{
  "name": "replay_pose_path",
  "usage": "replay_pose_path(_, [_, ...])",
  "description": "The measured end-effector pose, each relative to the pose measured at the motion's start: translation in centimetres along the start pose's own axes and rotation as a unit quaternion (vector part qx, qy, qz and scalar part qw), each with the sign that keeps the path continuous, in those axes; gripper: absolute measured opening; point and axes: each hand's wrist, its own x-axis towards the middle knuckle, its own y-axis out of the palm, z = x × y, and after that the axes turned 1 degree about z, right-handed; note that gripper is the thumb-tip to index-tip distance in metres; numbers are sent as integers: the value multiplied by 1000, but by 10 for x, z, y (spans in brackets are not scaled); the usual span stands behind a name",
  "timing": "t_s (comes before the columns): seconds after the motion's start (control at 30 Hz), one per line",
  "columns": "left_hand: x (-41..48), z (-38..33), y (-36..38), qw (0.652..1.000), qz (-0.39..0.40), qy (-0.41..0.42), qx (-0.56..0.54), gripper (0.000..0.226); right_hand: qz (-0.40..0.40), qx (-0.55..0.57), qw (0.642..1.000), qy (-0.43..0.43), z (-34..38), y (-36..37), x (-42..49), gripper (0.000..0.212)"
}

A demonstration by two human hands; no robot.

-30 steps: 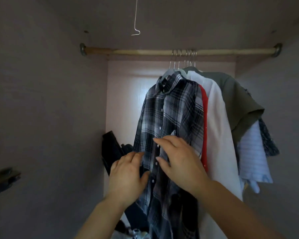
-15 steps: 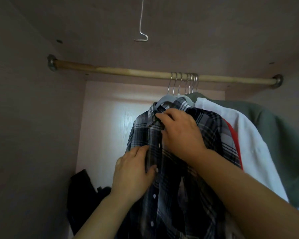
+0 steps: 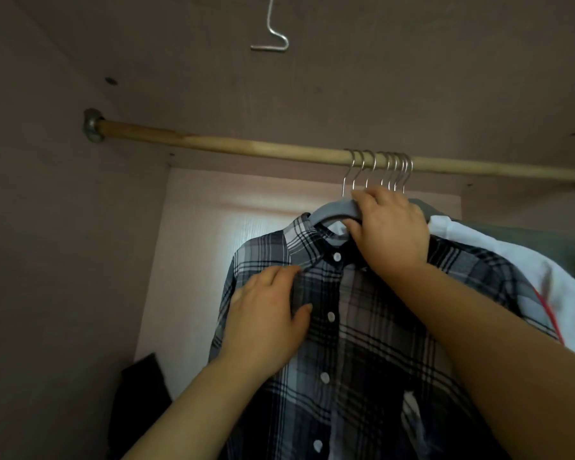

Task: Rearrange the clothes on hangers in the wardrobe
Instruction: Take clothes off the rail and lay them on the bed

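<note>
At the far left, a metal bracket (image 3: 93,129) fixes a wooden rod (image 3: 246,149) to the wardrobe's side wall; the rod runs across to the right. Low in the left corner a dark garment (image 3: 140,403) lies slumped against the back panel. Above, a bent wire hook (image 3: 273,31) hangs from the wardrobe ceiling.

The left hand (image 3: 266,322) rests flat on the chest of the plaid shirt (image 3: 372,343), just below its collar. Its fingers are straight and lie close together, the thumb spread toward the button placket, gripping nothing.

The plaid shirt, buttoned, hangs from a grey hanger (image 3: 332,210), the front one of a tight cluster of metal hanger hooks (image 3: 379,171) on the right half of the rod.

The right hand (image 3: 390,230) holds the grey hanger at its neck just under the hooks, fingers curled over the top and thumb tucked beneath, clamped on it.

Behind the plaid shirt to the right hang a white garment (image 3: 512,257), a thin red edge (image 3: 550,313) showing beside it, and an olive green garment (image 3: 565,247) furthest back.
</note>
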Motion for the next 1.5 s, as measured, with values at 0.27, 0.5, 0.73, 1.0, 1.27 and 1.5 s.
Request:
replay_pose_path(0.27, [32,-7,-8,999,-48,13,21,56,-16,22,999,-44,-14,-1,19,31])
replay_pose_path(0.5, [46,-25,-20,988,-155,19,1,51,-62,82,990,-97,9,-27,-11,34])
replay_pose_path(0.73, [-28,-17,-11,995,-93,-10,-19,47,-82,125,981,-126,30,-35,-103,31])
replay_pose_path(1.0, [-158,-27,1,991,-6,-112,-74,49,-6,189,977,-96,29,-49,-223,36])
replay_pose_path(1.27, [-240,-68,-5,987,27,-143,-67,40,18,218,974,-56,24,-87,-317,33])
replay_pose_path(1.5, [-291,-113,-32,987,73,-87,-114,38,83,192,978,6,11,-173,-375,35])
